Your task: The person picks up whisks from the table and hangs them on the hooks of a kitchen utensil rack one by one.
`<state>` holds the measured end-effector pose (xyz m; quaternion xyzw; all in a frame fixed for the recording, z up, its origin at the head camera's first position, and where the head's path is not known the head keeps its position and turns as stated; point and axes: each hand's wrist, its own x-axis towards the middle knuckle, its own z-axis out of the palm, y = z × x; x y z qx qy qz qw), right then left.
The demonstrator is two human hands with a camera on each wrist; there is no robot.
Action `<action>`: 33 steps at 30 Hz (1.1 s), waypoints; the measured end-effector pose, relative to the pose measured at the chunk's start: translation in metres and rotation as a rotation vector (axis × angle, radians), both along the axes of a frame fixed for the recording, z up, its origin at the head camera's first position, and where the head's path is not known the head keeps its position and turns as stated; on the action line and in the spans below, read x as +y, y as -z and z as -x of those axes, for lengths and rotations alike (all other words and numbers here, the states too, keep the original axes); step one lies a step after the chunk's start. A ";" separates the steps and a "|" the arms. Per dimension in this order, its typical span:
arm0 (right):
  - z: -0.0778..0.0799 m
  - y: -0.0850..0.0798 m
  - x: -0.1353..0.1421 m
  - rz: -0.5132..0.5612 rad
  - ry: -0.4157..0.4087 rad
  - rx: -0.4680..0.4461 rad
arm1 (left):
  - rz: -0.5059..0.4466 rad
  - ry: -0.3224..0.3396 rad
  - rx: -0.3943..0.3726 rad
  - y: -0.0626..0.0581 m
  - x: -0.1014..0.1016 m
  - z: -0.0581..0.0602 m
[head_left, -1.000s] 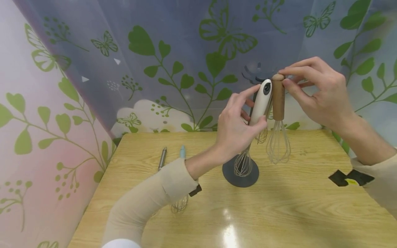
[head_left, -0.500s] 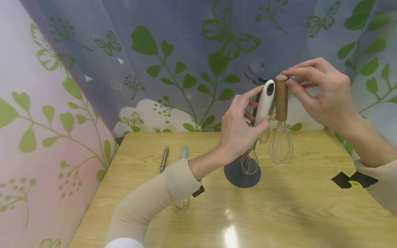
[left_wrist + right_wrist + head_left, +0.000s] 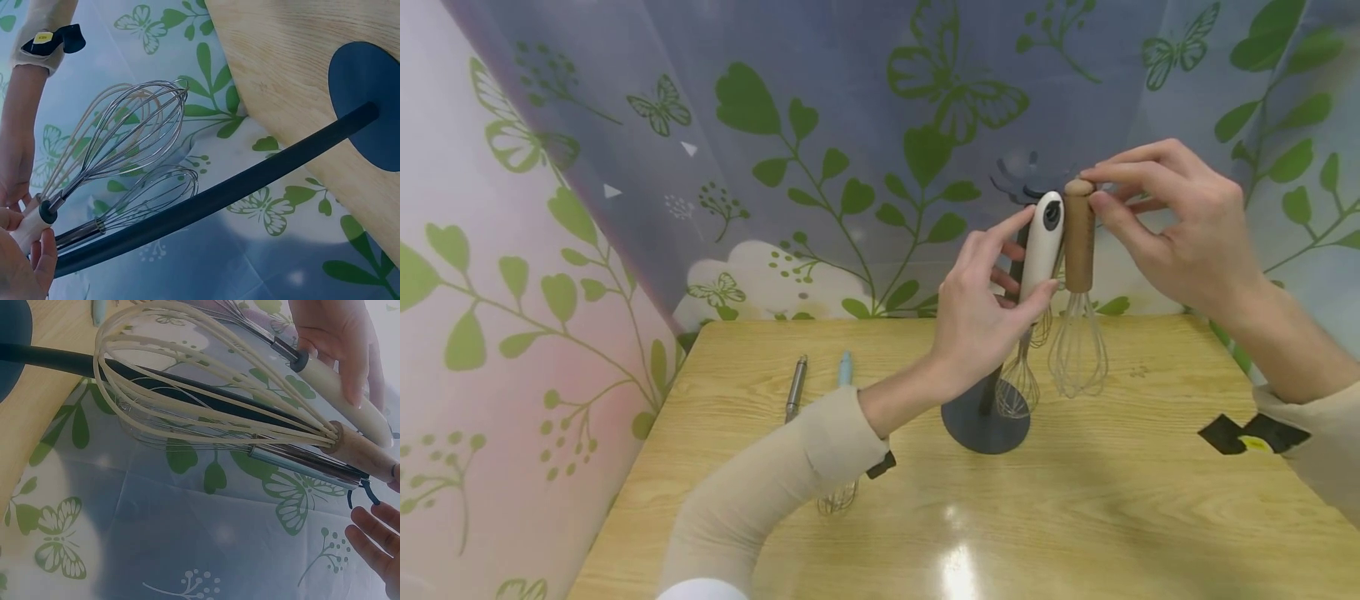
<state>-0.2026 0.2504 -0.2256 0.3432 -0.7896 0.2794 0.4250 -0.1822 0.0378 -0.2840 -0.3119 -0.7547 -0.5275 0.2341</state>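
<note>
My left hand (image 3: 981,304) grips the white handle of a wire whisk (image 3: 1042,242), whose wire loops hang down in front of the dark stand's base (image 3: 973,429). Close by on the right, my right hand (image 3: 1180,221) pinches the top of a wooden-handled whisk (image 3: 1079,242) between thumb and fingers. This whisk hangs upright with pale loops. Behind both, a metal-handled whisk (image 3: 300,464) hangs at the stand's hooks (image 3: 365,490) in the right wrist view. The left wrist view shows the stand's curved post (image 3: 219,194) running beside the whisks.
On the table (image 3: 925,517) to the left lie a metal-handled utensil (image 3: 796,387) and a blue-handled whisk (image 3: 846,368), both partly hidden by my left sleeve (image 3: 790,475). A patterned curtain (image 3: 850,125) stands behind the table.
The white whisk's wire end has swung to the right, so its loops now hang closer to the wooden-handled one. Both hands keep nearly the same place; the view shifted slightly.
</note>
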 end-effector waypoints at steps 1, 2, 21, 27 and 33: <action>0.000 0.000 0.000 -0.001 0.004 -0.001 | -0.003 0.001 -0.003 0.000 0.000 0.000; 0.000 0.000 0.000 0.000 0.008 -0.003 | -0.006 0.002 -0.006 0.001 0.000 0.000; 0.001 0.003 -0.001 0.025 0.025 -0.012 | -0.025 -0.003 0.007 0.002 0.002 -0.001; 0.001 0.003 0.000 0.021 0.022 -0.009 | -0.026 -0.007 0.028 0.002 0.000 -0.001; -0.001 0.001 0.000 -0.003 0.015 -0.002 | -0.042 -0.004 0.026 0.003 -0.004 -0.002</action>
